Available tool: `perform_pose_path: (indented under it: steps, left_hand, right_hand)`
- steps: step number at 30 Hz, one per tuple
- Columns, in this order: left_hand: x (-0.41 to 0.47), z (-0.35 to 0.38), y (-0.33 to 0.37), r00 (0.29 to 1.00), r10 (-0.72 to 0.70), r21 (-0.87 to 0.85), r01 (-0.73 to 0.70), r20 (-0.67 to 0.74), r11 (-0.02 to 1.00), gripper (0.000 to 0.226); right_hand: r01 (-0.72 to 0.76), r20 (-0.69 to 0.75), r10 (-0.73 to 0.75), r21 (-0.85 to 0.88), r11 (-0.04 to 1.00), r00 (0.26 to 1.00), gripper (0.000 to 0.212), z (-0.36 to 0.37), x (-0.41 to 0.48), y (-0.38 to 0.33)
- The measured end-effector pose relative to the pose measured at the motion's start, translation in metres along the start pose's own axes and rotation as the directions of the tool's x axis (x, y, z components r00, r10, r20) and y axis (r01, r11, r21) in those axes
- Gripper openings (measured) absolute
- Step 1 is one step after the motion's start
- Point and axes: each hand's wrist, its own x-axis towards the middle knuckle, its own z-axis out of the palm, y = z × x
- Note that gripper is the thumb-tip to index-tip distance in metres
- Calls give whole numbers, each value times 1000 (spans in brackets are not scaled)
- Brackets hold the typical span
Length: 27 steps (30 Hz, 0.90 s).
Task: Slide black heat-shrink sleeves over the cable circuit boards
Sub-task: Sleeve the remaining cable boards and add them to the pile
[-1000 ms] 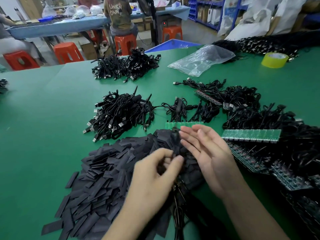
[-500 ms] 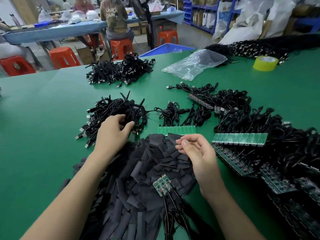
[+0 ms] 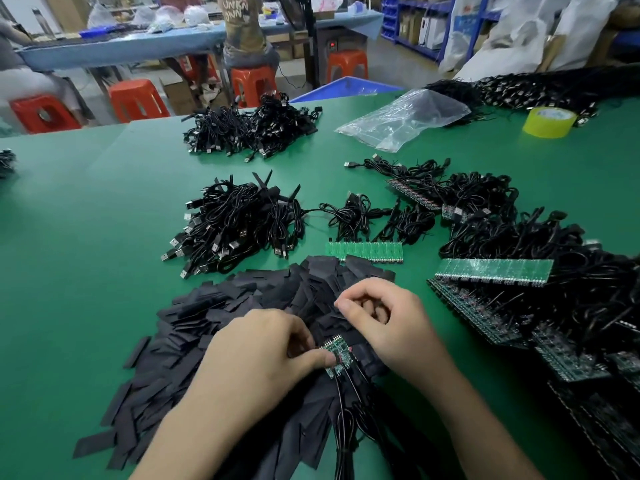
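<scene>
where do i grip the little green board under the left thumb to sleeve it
Pinch the small green board at its near end, where the wires leave it, coming from the near side; the far end is free for a sleeve.

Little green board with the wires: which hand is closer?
Left. The left hand pinches the little green board; the right hand is just beyond it, over the black sleeves.

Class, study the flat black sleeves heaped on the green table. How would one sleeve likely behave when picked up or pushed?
Probably very light and thin: the black sleeves lie flat in a loose, overlapping heap. Likely to slide rather than roll, since strays rest flat on the smooth green table. Probably somewhat bendy, though most look straight here.
</scene>
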Motion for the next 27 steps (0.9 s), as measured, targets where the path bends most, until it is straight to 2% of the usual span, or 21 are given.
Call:
perform_pose_path:
  steps: [3, 6, 9, 11, 14, 16, 21, 24, 27]
  left_hand:
    - [-3, 7, 4, 1000, -11, -42, 11, -7, 999, 37]
    - [-6, 13, 4, 999, -9, -246, 1, -32, 969, 24]
    - [-14, 18, 0, 998, -11, -553, -25, -63, 833, 17]
    - [-19, 21, -3, 997, -26, -668, -28, -70, 744, 14]
    - [-22, 27, -6, 992, -66, -790, -44, -107, 611, 13]
    - [-23, 32, -5, 990, -72, -843, -68, -125, 533, 13]
    - [-22, 44, -3, 977, -108, -877, -114, -184, 467, 13]
    - [-22, 45, -7, 973, -127, -883, -115, -192, 455, 11]
    - [-20, 43, -10, 979, -133, -918, -92, -155, 387, 16]
  right_hand:
    - [43, 51, -40, -80, 996, 998, 6, 2, 0, -3]
    - [60, 81, -54, -78, 995, 995, 7, -1, 0, -5]
    - [26, 209, -27, 10, 1000, 978, 13, -6, -1, -5]
    - [1, 298, -17, 54, 999, 954, 20, -9, -2, -4]
    - [-38, 351, -3, 108, 993, 936, 22, -11, -2, -5]
    - [-64, 364, 19, 113, 992, 931, 20, -11, -2, -5]
    - [-80, 346, 27, 138, 987, 938, 4, -4, -2, -6]
    - [-76, 346, 6, 191, 979, 938, 7, 0, -3, -8]
    - [-93, 379, -29, 301, 949, 925, 16, 3, -5, -11]
